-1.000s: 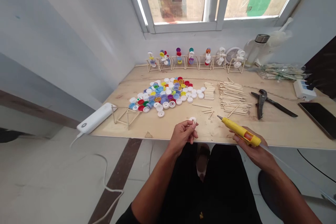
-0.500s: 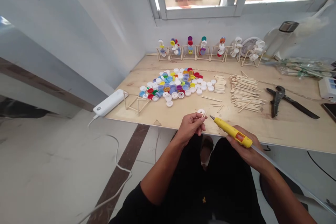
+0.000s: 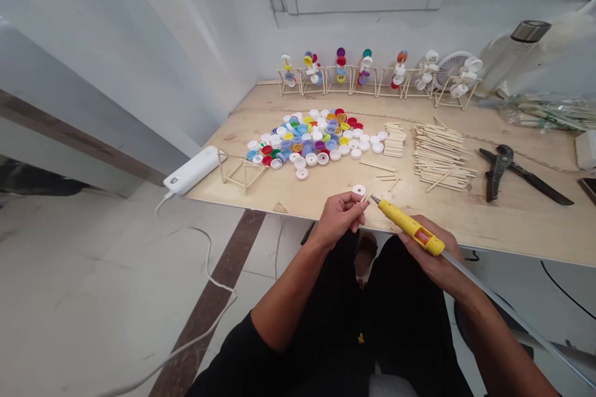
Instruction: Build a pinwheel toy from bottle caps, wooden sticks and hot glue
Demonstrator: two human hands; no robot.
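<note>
My left hand [image 3: 343, 217] is at the table's front edge, its fingers pinched on short wooden sticks [image 3: 367, 197]; exactly how many is hard to make out. Wrapped in my right hand [image 3: 435, 251] is a yellow hot glue gun [image 3: 410, 226], with a long clear glue stick [image 3: 484, 294] trailing from its back end. The gun's metal nozzle points left and is at the sticks, touching or nearly so. Just beyond my left fingertips a white bottle cap [image 3: 358, 190] with a dark centre lies on the wood.
Colourful bottle caps [image 3: 307, 139] are heaped mid-table, beside piles of wooden sticks [image 3: 440, 155]. Black-handled pliers [image 3: 500, 167] lie on the right. A stick frame [image 3: 244, 172] and a white power strip [image 3: 195, 170] stand on the left. Several cap-and-stick models [image 3: 341, 68] line the wall.
The glue gun's nozzle has moved left to the sticks in my left hand; before, a small gap separated them. The view has tilted down slightly.
</note>
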